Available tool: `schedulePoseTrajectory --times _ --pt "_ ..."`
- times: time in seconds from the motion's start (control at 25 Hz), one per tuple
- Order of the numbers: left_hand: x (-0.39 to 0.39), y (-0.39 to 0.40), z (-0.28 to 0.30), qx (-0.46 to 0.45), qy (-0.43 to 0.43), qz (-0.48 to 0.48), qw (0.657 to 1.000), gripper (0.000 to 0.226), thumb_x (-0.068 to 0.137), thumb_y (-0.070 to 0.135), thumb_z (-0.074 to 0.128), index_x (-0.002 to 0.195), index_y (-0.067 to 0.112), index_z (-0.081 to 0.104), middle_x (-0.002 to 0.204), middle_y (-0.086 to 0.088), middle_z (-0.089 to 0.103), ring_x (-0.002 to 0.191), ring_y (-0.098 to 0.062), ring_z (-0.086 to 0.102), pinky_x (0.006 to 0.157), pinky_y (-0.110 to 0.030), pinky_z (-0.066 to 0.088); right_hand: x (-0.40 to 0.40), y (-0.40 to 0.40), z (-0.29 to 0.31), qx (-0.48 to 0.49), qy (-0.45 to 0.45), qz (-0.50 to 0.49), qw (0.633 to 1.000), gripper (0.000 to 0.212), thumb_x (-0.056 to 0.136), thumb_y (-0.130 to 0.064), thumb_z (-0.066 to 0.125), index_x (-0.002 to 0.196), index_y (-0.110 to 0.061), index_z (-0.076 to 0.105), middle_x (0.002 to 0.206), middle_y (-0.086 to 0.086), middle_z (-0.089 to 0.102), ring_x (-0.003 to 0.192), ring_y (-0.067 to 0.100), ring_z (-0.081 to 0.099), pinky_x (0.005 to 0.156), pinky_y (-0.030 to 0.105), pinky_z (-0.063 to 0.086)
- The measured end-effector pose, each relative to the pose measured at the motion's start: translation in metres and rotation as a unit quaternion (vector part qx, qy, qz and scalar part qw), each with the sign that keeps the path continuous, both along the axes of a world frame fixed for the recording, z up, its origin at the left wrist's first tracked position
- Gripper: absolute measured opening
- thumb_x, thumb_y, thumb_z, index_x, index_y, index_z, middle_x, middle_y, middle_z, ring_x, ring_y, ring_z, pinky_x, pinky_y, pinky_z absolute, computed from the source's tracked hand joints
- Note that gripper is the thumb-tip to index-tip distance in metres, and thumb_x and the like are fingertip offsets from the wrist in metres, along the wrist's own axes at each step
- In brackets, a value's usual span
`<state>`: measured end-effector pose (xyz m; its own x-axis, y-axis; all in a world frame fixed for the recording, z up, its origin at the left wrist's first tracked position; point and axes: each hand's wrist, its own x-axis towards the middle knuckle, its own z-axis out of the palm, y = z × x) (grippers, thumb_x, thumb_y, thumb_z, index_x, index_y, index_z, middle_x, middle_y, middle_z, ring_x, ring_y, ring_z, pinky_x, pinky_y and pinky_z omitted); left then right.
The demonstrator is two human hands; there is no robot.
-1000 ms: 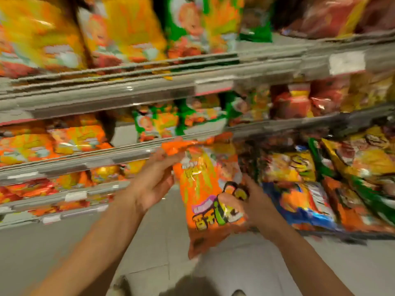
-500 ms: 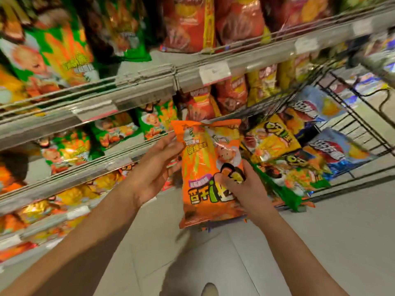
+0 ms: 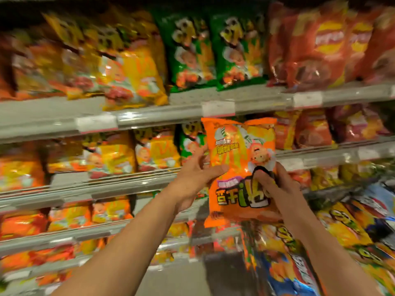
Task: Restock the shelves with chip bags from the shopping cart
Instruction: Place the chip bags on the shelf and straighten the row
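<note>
Orange chip bag (image 3: 239, 167) stands upright between both hands, in front of the shelves (image 3: 149, 116). Left hand (image 3: 192, 180) clasps its left edge, thumb across the front; right hand (image 3: 277, 189) grips its lower right side. More bags fill the cart (image 3: 352, 221) beneath the right hand.

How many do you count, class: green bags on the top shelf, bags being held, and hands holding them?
green bags, top shelf: 2
orange bag, held: 1
hands, left hand and right hand: 2
Total: 5
</note>
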<state>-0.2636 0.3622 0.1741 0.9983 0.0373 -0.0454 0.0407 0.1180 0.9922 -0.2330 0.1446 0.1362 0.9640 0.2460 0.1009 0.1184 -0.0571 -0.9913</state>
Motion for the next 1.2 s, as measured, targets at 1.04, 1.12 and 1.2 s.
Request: schedulePoseTrajectory --times 1.04,1.12,1.2 --pt "-0.149 0.465 0.077 0.640 -0.096 0.335 0.685 0.052 0.101 0.039 0.052 0.146 0.016 0.049 0.138 -0.007 0.056 0.127 -0.032 0.048 0.112 -0.044 0.031 -0.030 0.496 0.188 0.121 -0.013 0.157 0.980 0.042 0.093 -0.027 0.069 0.132 -0.017 0.060 0.117 0.014 0.074 0.108 0.035 0.071 0.095 0.056 0.055" --pt "-0.156 0.484 0.076 0.622 -0.091 0.390 0.673 0.050 0.099 0.037 0.057 0.138 0.006 0.056 0.127 -0.016 0.059 0.119 -0.039 0.052 0.107 -0.047 0.036 -0.020 0.524 0.193 0.109 -0.018 0.164 0.980 0.044 0.092 -0.029 0.071 0.132 -0.015 0.058 0.117 0.014 0.074 0.105 0.033 0.072 0.091 0.054 0.057" --pt "-0.167 0.500 0.065 0.612 -0.109 0.387 0.681 0.053 0.098 0.036 0.060 0.139 0.003 0.053 0.120 -0.017 0.059 0.117 -0.039 0.052 0.106 -0.047 0.039 -0.012 0.549 0.194 0.100 -0.023 0.170 0.980 0.046 0.091 -0.030 0.073 0.132 -0.013 0.058 0.116 0.015 0.074 0.101 0.031 0.074 0.083 0.048 0.061"
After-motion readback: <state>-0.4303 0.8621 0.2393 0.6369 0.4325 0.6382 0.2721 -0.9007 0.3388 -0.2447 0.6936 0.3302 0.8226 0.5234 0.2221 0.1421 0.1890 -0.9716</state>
